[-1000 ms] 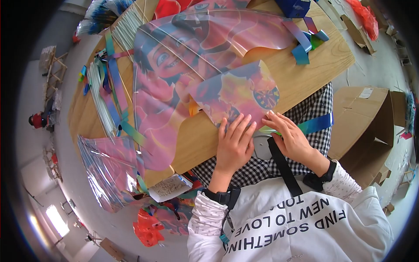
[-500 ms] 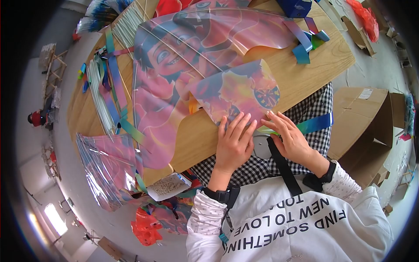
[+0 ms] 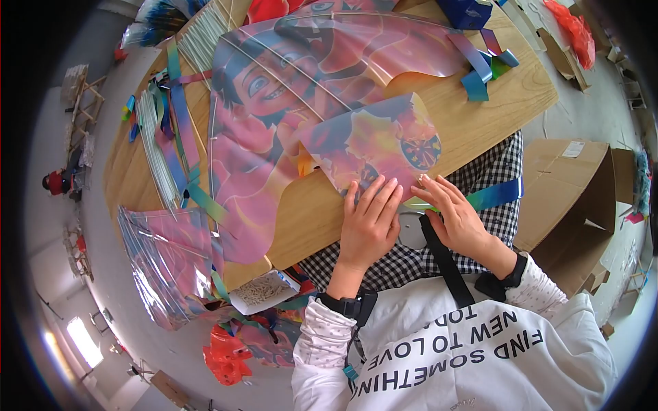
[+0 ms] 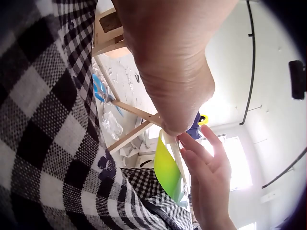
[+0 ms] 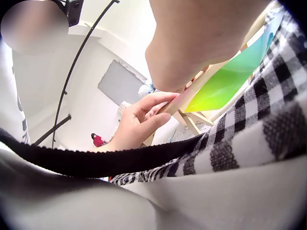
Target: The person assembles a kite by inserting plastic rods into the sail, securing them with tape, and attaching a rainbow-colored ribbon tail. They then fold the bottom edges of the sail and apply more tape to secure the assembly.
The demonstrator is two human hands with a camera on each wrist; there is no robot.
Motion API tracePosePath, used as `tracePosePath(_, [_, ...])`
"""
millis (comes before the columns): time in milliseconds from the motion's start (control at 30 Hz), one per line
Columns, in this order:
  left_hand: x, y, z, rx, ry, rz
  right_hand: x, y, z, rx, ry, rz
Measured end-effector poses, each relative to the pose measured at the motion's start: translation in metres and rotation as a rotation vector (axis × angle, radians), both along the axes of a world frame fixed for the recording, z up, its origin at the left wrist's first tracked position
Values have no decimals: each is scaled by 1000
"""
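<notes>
A thin printed kite (image 3: 257,154) with a big-eyed cartoon figure lies over the wooden table. Its near flap (image 3: 373,140), yellow and pink with round patterned spots, reaches the table's front edge. There my left hand (image 3: 370,222) rests with fingers nearly straight on the flap's lower left part. My right hand (image 3: 456,219) lies at the lower right corner, fingertips touching the sheet close to the left hand. A blue-to-green ribbon (image 3: 497,195) runs out from beneath the right hand over the checked cloth. In the right wrist view, the ribbon (image 5: 223,86) hangs yellow-green below the edge.
White rods (image 3: 156,154) and coloured ribbons (image 3: 179,137) lie at the table's left. A white box (image 3: 264,291) of small pale pieces sits at the near left corner. A dark blue box (image 3: 466,12) stands at the back. An open cardboard carton (image 3: 562,185) is on the right.
Both hands stay in nearly the same place on the flap. The view shifts very slightly; nothing is taken up or let go.
</notes>
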State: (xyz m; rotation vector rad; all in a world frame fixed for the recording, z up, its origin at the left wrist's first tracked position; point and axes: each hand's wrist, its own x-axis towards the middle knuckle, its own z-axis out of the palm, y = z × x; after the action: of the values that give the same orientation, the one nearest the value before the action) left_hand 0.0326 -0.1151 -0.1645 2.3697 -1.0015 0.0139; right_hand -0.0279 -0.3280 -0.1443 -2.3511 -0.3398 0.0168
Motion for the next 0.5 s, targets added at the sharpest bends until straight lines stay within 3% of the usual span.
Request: tracePosePath(500, [0, 0, -1, -16, -19, -4, -1, 4, 1, -7, 4, -14])
